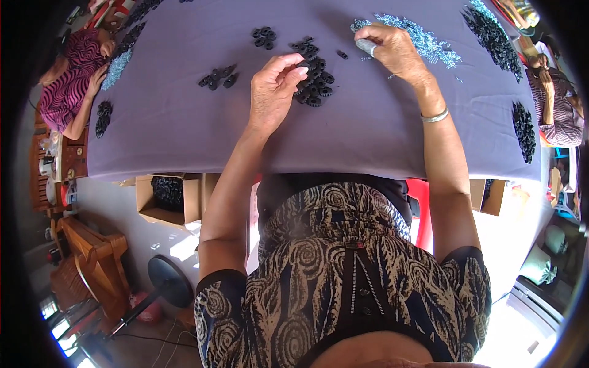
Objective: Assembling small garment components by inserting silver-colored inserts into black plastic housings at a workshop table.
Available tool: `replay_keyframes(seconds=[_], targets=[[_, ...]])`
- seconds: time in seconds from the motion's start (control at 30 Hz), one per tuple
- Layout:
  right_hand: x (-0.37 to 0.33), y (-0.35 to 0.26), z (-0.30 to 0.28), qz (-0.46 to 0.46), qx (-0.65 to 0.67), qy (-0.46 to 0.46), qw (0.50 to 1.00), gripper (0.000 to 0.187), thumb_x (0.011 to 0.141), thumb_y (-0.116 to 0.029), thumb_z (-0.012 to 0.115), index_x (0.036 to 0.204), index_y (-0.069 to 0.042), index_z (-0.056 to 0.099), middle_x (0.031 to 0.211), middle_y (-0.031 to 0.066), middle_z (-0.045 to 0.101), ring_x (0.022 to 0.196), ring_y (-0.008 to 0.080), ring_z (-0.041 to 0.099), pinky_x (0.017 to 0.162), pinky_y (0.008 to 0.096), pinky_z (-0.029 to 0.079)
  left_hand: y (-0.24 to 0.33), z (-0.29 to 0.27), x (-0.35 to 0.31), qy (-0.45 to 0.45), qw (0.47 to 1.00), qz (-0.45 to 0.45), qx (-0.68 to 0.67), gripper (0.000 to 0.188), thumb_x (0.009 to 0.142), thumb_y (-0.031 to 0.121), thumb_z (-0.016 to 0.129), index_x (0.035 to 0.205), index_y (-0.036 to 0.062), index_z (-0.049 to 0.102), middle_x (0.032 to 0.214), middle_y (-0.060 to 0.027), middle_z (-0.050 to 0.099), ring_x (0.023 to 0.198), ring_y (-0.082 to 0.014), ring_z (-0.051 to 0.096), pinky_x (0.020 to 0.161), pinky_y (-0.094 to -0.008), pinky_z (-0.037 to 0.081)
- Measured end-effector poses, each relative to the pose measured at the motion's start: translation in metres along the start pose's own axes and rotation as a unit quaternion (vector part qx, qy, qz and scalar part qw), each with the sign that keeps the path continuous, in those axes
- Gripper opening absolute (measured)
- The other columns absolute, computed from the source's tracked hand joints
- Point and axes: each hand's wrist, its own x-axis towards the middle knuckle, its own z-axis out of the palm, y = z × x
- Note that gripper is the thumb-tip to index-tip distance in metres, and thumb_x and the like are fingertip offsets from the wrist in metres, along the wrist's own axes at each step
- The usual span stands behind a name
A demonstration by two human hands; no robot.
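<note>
My left hand (273, 92) is closed in a pinch at the left edge of a heap of small black ring-shaped parts (316, 83). A small black part seems to sit between its thumb and forefinger, partly hidden by them. My right hand (397, 54) is at the left end of a loose pile of small silvery coil springs (432, 43), its fingers drawn together. A grey cover (366, 46) wraps one of its fingertips. Whatever those fingers pinch is too small to make out. A single black part (343, 54) lies between the two hands.
Two small black clusters, one round-pieced (264, 38) and one longer-pieced (218, 77), lie left of my hands on the purple-grey tablecloth (184, 138). People sit at both table sides beside more black piles (523, 132) and springs (116, 70). An open carton (169, 199) stands below.
</note>
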Motion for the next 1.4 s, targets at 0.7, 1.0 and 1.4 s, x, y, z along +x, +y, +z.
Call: replay_keyframes(seconds=[0.7, 1.0, 1.4], targets=[[-0.004, -0.032, 0.034, -0.042, 0.273, -0.011, 0.961, 0.014, 0.083, 0.002, 0.061, 0.094, -0.004, 0.066, 0.083, -0.0032, 0.062, 0.076, 0.0051, 0.055, 0.069, 0.0223, 0.046, 0.002, 0.006, -0.002, -0.013, 0.999, -0.006, -0.029, 0.021, 0.087, 0.002, 0.061, 0.108, -0.002, 0.061, 0.095, -0.0068, 0.064, 0.079, -0.0117, 0.063, 0.062, -0.022, 0.05], [-0.011, -0.049, 0.054, -0.052, 0.275, 0.02, 0.96, 0.007, 0.084, -0.001, 0.061, 0.09, -0.003, 0.063, 0.075, -0.0028, 0.062, 0.069, 0.0029, 0.053, 0.063, 0.0204, 0.046, 0.0, 0.008, -0.003, -0.015, 0.997, -0.018, -0.071, 0.021, 0.087, 0.002, 0.061, 0.107, -0.0019, 0.061, 0.091, -0.0059, 0.064, 0.076, -0.0113, 0.062, 0.06, -0.0225, 0.047], [-0.013, -0.052, 0.044, -0.093, 0.166, 0.003, 0.982, 0.012, 0.08, 0.0, 0.064, 0.091, -0.005, 0.063, 0.082, 0.0017, 0.064, 0.07, 0.007, 0.058, 0.061, 0.0232, 0.047, -0.001, 0.007, -0.002, -0.025, 0.998, -0.016, -0.05, 0.021, 0.087, 0.003, 0.062, 0.107, -0.0015, 0.061, 0.092, -0.0058, 0.065, 0.077, -0.0112, 0.063, 0.061, -0.0222, 0.048]])
